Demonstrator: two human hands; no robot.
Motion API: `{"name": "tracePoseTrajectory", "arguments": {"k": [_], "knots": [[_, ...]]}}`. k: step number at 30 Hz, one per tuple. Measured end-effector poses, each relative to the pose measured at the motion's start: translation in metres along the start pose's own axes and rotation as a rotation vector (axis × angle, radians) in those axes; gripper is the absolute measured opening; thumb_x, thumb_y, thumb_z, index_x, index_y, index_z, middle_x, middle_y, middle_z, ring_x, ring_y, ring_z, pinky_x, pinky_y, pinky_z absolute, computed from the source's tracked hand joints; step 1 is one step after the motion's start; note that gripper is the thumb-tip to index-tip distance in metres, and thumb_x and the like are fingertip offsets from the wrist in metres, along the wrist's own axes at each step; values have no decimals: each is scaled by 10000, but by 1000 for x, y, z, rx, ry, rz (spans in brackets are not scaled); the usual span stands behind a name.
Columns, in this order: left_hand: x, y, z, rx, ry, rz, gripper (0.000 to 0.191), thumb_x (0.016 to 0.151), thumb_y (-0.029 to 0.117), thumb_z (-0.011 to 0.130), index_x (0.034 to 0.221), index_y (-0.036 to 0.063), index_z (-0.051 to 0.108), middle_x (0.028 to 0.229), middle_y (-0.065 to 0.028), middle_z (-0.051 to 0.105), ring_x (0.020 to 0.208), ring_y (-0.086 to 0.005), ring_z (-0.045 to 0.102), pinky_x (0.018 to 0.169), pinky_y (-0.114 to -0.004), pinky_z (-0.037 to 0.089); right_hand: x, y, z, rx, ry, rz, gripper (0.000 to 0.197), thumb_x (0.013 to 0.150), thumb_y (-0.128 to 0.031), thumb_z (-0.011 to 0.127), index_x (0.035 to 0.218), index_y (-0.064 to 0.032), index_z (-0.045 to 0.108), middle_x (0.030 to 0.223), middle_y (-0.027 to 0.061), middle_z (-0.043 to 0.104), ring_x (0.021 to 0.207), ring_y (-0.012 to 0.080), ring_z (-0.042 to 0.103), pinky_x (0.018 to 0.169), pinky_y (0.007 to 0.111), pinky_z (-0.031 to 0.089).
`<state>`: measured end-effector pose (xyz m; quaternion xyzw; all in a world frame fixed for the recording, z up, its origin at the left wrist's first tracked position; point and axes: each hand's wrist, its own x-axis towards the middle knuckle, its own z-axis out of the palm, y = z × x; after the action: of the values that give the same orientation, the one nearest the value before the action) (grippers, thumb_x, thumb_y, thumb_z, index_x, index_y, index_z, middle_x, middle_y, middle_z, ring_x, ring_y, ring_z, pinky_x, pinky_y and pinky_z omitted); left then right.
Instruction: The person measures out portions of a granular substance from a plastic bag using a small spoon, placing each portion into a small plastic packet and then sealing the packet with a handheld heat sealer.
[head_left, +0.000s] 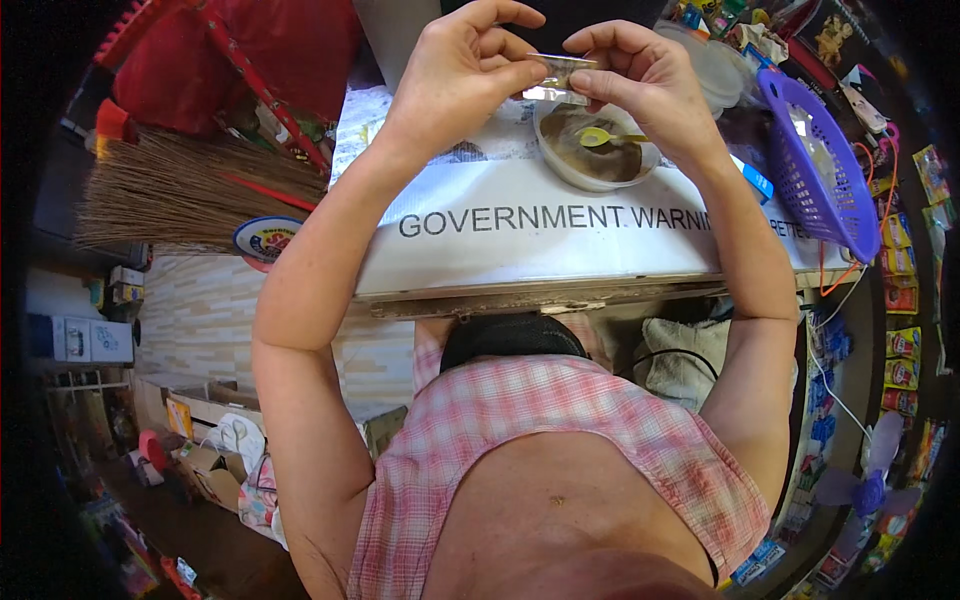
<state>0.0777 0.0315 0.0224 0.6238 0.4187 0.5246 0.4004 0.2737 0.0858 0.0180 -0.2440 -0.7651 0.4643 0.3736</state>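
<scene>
Above the table's far side, my left hand (476, 75) pinches one end of a small transparent plastic sachet (561, 73) between thumb and fingers. The other end is gripped the same way by my right hand (645, 79). Something brownish shows through the shiny film, but I cannot tell what it is. Just below the hands stands a round whitish plastic tub (589, 182) with grey-brown powder (624, 161) in it. A yellow-green plastic spoon (598, 137) lies on the powder, its handle pointing right, towards my right wrist.
White printed sheeting (487, 259) covers the table. At right are a purple basket (825, 187) holding transparent plastic, a small blue-and-white object (757, 184) and transparent plastic containers (709, 67). A stick broom (180, 184) reaches the table's left edge. A purple-bladed fan (868, 491) stands lower right.
</scene>
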Motion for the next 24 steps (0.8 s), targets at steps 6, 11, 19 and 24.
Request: {"name": "tracePoseTrajectory", "arguments": {"k": [6, 11, 19, 24], "knots": [[1, -14, -7, 74, -62, 192, 388, 814, -41, 648, 1175, -46, 505, 863, -90, 660, 803, -94, 636, 701, -192, 517, -10, -30, -27, -596, 82, -213, 274, 796, -125, 670, 1047, -25, 625, 872, 79, 643, 782, 178, 601, 698, 297, 459], [-4, -8, -7, 117, -36, 177, 365, 812, -35, 651, 1156, -34, 528, 859, -76, 663, 799, -84, 634, 696, -180, 510, -52, -35, -65, -1022, 15, 24, 378, 766, -199, 691, 1063, 20, 611, 931, 161, 644, 812, 285, 612, 742, 354, 473], [-1, -10, -3, 40, -63, 85, 417, 784, -85, 614, 1172, -28, 472, 732, -40, 602, 675, -76, 581, 602, -201, 460, -111, -19, -92, -1106, 133, 322, 463, 716, -213, 719, 1098, 24, 609, 984, 217, 635, 910, 323, 618, 804, 376, 466], [-2, -12, -3, 131, -47, 187, 324, 798, -39, 662, 1108, -12, 573, 849, -55, 664, 794, -65, 628, 666, -161, 489, -113, -11, -91, -1171, 101, 477, 393, 688, -258, 726, 936, 32, 632, 868, 238, 637, 805, 373, 616, 724, 401, 460]]}}
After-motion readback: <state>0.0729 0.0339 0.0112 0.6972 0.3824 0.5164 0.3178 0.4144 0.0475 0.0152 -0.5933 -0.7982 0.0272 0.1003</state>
